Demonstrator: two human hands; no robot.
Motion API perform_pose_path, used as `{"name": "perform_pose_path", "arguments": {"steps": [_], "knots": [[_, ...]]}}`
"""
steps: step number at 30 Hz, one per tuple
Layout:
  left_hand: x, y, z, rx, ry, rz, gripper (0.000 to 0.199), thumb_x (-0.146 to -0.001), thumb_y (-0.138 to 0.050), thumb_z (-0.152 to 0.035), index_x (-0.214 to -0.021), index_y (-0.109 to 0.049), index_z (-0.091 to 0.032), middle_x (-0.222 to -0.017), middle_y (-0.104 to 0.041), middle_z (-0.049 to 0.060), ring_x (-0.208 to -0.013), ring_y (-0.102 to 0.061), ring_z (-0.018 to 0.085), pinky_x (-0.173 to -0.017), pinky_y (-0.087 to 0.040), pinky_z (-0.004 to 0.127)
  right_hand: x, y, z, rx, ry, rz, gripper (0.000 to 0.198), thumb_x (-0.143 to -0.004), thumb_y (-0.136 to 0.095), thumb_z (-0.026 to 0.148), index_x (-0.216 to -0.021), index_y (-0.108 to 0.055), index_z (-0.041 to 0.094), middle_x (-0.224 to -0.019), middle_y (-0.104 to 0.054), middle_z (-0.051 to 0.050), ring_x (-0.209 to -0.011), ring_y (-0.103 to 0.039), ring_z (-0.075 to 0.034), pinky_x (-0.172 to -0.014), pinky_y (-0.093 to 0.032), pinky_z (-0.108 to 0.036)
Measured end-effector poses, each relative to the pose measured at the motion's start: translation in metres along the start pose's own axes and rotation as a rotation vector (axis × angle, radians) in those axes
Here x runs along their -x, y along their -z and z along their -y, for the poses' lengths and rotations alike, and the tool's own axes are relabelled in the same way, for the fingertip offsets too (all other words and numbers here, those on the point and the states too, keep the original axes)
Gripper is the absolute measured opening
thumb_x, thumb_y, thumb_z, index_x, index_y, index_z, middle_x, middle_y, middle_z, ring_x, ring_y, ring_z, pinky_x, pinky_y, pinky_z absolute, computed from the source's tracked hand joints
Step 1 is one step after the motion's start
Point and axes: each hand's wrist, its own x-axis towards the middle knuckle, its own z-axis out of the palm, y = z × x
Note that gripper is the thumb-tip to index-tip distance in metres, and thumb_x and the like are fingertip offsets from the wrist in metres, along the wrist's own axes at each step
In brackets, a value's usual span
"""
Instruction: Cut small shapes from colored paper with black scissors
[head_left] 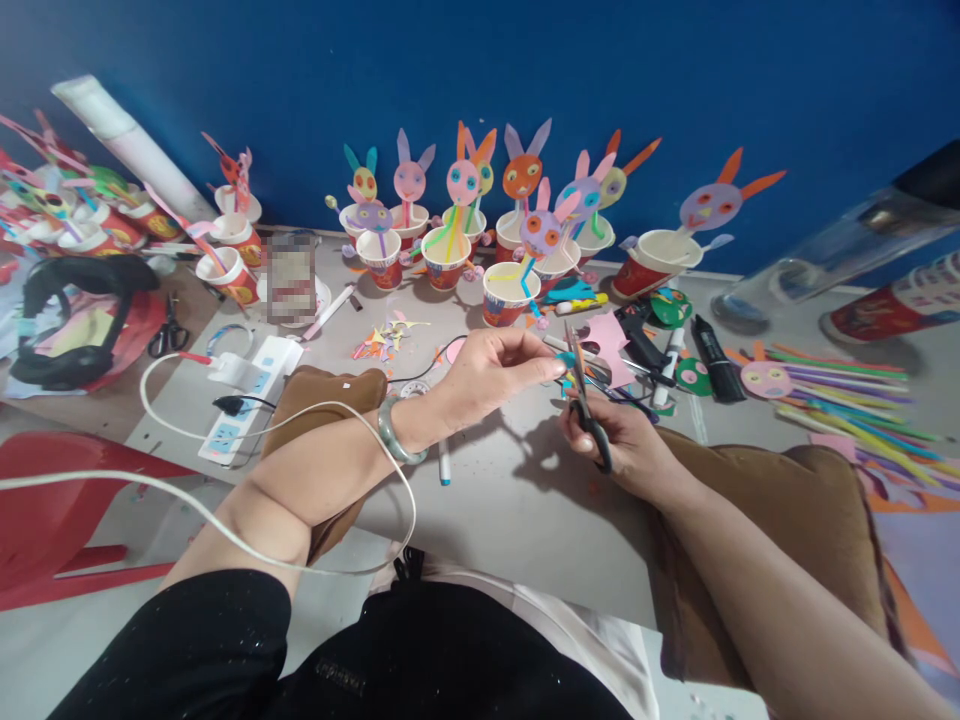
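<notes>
Between thumb and fingers, my left hand [501, 372] pinches a small teal paper piece [565, 364] above the table. My right hand [619, 440] is closed round the black handles of a pair of scissors [592, 425], whose blades point up and away, right beside the paper. Whether the blades touch the paper I cannot tell. Behind the hands stands a paper cup [506, 303] with a purple rabbit-like paper face [541, 235] on it. Pink cut paper [606, 345] lies just past the scissors.
More decorated cups [380, 265] line the blue wall. A black glue gun [639, 340], a black marker [716, 365] and colourful pipe cleaners [855, 400] lie on the right. On the left are a power strip [247, 400], a white cable [285, 555] crossing my left arm, and brown cushions [780, 540].
</notes>
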Motion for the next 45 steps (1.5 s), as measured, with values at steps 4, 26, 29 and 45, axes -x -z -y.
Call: {"name": "perform_pose_path", "arguments": {"steps": [4, 26, 29, 45], "knots": [[-0.0002, 0.0005, 0.0002, -0.004, 0.001, -0.001, 0.032, -0.071, -0.08, -0.041, -0.072, -0.064, -0.014, -0.066, -0.063, -0.002, -0.063, -0.054, 0.006, -0.064, -0.044, 0.024, 0.0, -0.0002, -0.0006, -0.004, 0.004, -0.002, 0.052, -0.082, -0.062, 0.069, -0.061, -0.053, 0.021, -0.064, -0.055, -0.004, -0.067, -0.052, -0.02, -0.062, -0.041, -0.032], [-0.0001, 0.0008, -0.004, 0.0, 0.009, -0.018, 0.03, -0.071, -0.08, -0.04, -0.072, -0.065, -0.015, -0.068, -0.062, -0.001, -0.066, -0.051, 0.008, -0.066, -0.042, 0.026, 0.0009, 0.0004, -0.0029, 0.006, 0.005, -0.005, 0.049, -0.083, -0.063, 0.065, -0.062, -0.054, 0.022, -0.065, -0.057, -0.004, -0.069, -0.055, -0.021, -0.065, -0.045, -0.035], [0.0004, 0.0003, -0.0045, 0.008, 0.019, -0.001, 0.034, -0.068, -0.082, -0.044, -0.074, -0.066, -0.015, -0.069, -0.063, -0.001, -0.065, -0.051, 0.007, -0.066, -0.042, 0.025, 0.0007, 0.0004, -0.0029, 0.007, 0.017, -0.014, 0.049, -0.083, -0.063, 0.065, -0.061, -0.053, 0.022, -0.064, -0.056, -0.004, -0.069, -0.054, -0.021, -0.065, -0.044, -0.034], [-0.0002, 0.0014, -0.0041, -0.022, -0.018, -0.006, 0.031, -0.071, -0.08, -0.042, -0.073, -0.065, -0.015, -0.069, -0.064, 0.0, -0.066, -0.056, 0.008, -0.068, -0.046, 0.026, 0.0013, 0.0003, -0.0042, 0.016, -0.001, 0.009, 0.051, -0.082, -0.061, 0.07, -0.063, -0.054, 0.022, -0.064, -0.057, -0.003, -0.067, -0.052, -0.019, -0.063, -0.042, -0.034]]}}
